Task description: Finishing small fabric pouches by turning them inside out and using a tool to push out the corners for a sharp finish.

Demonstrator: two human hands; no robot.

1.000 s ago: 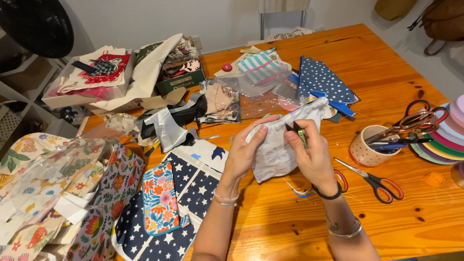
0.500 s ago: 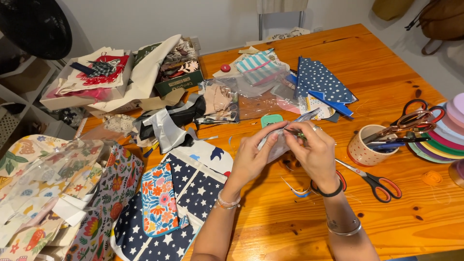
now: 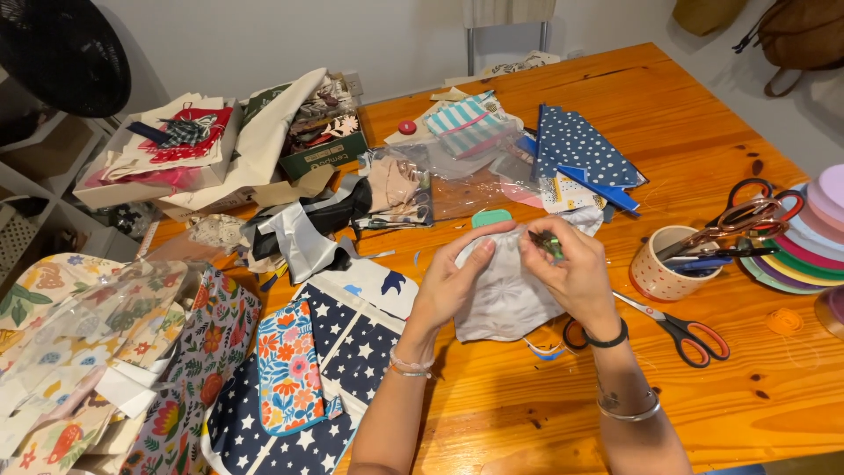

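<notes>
White fabric piece (image 3: 505, 295) sits bunched between both hands over the tabletop (image 3: 721, 413), head view. Left hand (image 3: 457, 281) curls closed on its upper edge; right hand (image 3: 571, 268) pinches a small dark-green clip (image 3: 547, 244) at the top. Black-handled scissors (image 3: 681, 327) lie just right of the right wrist, untouched. Clipping looks underway, not finished.

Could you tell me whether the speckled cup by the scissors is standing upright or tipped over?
Upright. The speckled cup stands on its base on the table, its round rim facing up, with scissors sticking out of it.
</notes>
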